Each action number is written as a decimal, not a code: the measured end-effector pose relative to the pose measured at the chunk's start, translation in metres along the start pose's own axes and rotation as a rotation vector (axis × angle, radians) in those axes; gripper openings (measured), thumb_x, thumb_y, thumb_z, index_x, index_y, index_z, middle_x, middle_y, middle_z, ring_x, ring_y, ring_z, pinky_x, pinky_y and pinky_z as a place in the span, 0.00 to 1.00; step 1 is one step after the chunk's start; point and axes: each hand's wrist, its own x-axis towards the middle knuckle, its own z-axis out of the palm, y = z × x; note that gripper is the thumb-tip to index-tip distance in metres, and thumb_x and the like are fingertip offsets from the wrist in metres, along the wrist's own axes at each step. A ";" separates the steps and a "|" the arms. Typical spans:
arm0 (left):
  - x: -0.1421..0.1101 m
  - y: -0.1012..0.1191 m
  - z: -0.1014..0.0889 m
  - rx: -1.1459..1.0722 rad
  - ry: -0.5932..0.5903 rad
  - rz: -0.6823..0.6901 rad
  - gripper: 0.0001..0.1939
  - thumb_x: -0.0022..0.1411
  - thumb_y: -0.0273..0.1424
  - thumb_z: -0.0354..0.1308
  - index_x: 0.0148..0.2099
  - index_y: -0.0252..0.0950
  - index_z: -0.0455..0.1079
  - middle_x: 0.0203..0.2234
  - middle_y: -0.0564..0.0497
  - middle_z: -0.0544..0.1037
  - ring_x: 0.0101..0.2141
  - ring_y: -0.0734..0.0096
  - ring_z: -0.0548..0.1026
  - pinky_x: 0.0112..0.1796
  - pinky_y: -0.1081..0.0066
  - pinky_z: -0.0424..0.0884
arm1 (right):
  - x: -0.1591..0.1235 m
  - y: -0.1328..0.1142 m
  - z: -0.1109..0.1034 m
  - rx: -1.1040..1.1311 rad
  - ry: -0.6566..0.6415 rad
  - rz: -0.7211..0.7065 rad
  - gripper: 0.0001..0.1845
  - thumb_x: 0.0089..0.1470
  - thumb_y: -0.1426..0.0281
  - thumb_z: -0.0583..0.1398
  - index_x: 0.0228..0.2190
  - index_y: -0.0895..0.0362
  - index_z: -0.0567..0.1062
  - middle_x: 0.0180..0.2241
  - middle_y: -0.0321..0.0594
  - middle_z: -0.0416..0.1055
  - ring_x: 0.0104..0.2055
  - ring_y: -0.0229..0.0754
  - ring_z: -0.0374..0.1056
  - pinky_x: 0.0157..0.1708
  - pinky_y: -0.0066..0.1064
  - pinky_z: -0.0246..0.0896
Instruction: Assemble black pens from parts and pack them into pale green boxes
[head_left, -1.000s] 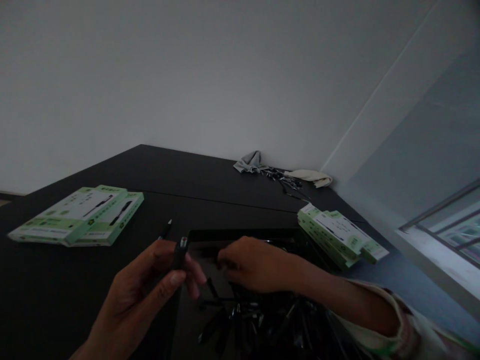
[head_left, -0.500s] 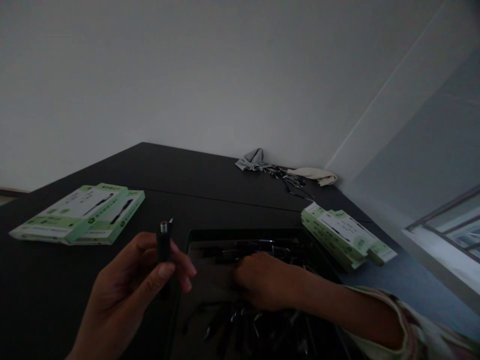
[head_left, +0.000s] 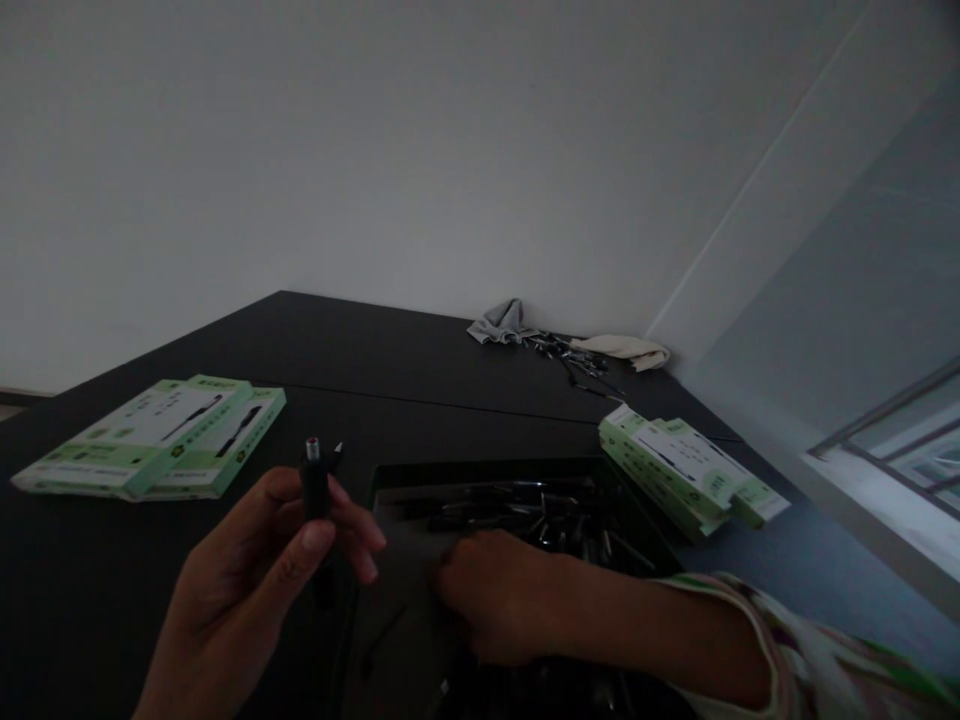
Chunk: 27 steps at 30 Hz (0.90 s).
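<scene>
One slim, black, silver-ended, apparently plastic pen barrel (head_left: 315, 495) is pinched upright between thumb and fingers of the left hand (head_left: 251, 575); likely light, stiff and slick, best held mid-length. Right hand (head_left: 499, 595) lies inside the black, straight-edged tray (head_left: 409, 565), its grasp hidden.

I can make out no word or number from here; the print is too small and dim. Near the left edge of the desk (head_left: 360, 340), the upper green-and-white box (head_left: 112, 445) shows small dark characters and a pen picture (head_left: 191, 416) on its white top, with a row of lettering and a yellowish emblem (head_left: 178, 450) along its green side. The box partly under it (head_left: 234, 446) repeats the pen picture and emblem. Toward the desk's right edge, the box stack (head_left: 667, 458) carries similar dark characters, too small to read.
</scene>
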 end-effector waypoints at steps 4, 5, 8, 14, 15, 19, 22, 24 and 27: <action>0.001 0.002 -0.001 -0.008 0.003 0.024 0.05 0.63 0.39 0.52 0.42 0.48 0.63 0.28 0.59 0.78 0.25 0.75 0.75 0.28 0.78 0.73 | -0.014 0.011 -0.016 0.105 0.006 0.009 0.10 0.45 0.72 0.61 0.32 0.64 0.77 0.31 0.53 0.76 0.32 0.52 0.73 0.23 0.31 0.57; 0.001 0.002 -0.001 -0.008 0.011 0.026 0.05 0.63 0.39 0.52 0.42 0.48 0.63 0.28 0.59 0.78 0.25 0.76 0.75 0.28 0.78 0.73 | -0.015 0.014 -0.020 0.153 0.028 0.010 0.12 0.46 0.72 0.60 0.34 0.63 0.76 0.32 0.51 0.76 0.33 0.51 0.72 0.25 0.31 0.57; 0.003 0.005 0.000 -0.010 0.046 0.021 0.06 0.62 0.40 0.53 0.41 0.47 0.63 0.27 0.59 0.78 0.24 0.76 0.75 0.27 0.79 0.72 | -0.012 0.024 -0.025 0.350 0.077 0.025 0.15 0.49 0.73 0.57 0.41 0.63 0.73 0.35 0.47 0.75 0.35 0.46 0.71 0.28 0.30 0.60; 0.005 0.007 0.000 -0.030 0.121 0.012 0.07 0.61 0.39 0.54 0.40 0.44 0.64 0.26 0.58 0.78 0.23 0.75 0.75 0.27 0.78 0.72 | 0.002 0.030 -0.023 0.886 0.007 0.007 0.13 0.57 0.74 0.54 0.44 0.63 0.66 0.33 0.40 0.70 0.28 0.34 0.70 0.31 0.26 0.67; 0.005 0.007 0.000 -0.031 0.127 0.014 0.07 0.61 0.39 0.55 0.40 0.44 0.64 0.26 0.58 0.78 0.23 0.75 0.75 0.26 0.78 0.72 | 0.002 0.027 -0.023 0.945 0.004 -0.008 0.12 0.57 0.74 0.54 0.44 0.63 0.65 0.33 0.40 0.70 0.29 0.33 0.70 0.33 0.26 0.67; 0.005 0.007 0.000 -0.055 0.124 -0.018 0.07 0.62 0.38 0.54 0.42 0.45 0.64 0.27 0.57 0.78 0.25 0.75 0.75 0.29 0.77 0.72 | -0.009 0.022 -0.034 1.045 0.038 -0.078 0.10 0.57 0.74 0.56 0.42 0.60 0.65 0.34 0.39 0.70 0.30 0.33 0.69 0.33 0.28 0.68; 0.005 0.007 0.001 -0.074 0.133 -0.002 0.08 0.61 0.38 0.55 0.41 0.44 0.64 0.26 0.57 0.78 0.24 0.75 0.75 0.28 0.78 0.72 | -0.013 0.037 -0.051 0.944 0.192 -0.040 0.11 0.55 0.71 0.59 0.41 0.59 0.66 0.33 0.37 0.71 0.30 0.33 0.68 0.31 0.27 0.67; 0.006 0.006 0.001 -0.062 0.145 0.014 0.08 0.60 0.39 0.56 0.41 0.44 0.64 0.26 0.57 0.78 0.23 0.74 0.75 0.26 0.77 0.72 | -0.010 0.061 -0.065 0.835 0.319 0.056 0.14 0.55 0.68 0.61 0.43 0.59 0.66 0.35 0.37 0.70 0.33 0.34 0.68 0.34 0.29 0.67; 0.006 0.004 -0.001 -0.027 0.151 0.016 0.08 0.61 0.41 0.54 0.41 0.46 0.64 0.26 0.58 0.77 0.24 0.74 0.74 0.28 0.77 0.72 | 0.004 0.103 -0.079 0.639 0.400 0.258 0.15 0.58 0.67 0.58 0.46 0.60 0.67 0.43 0.42 0.68 0.40 0.41 0.68 0.39 0.37 0.67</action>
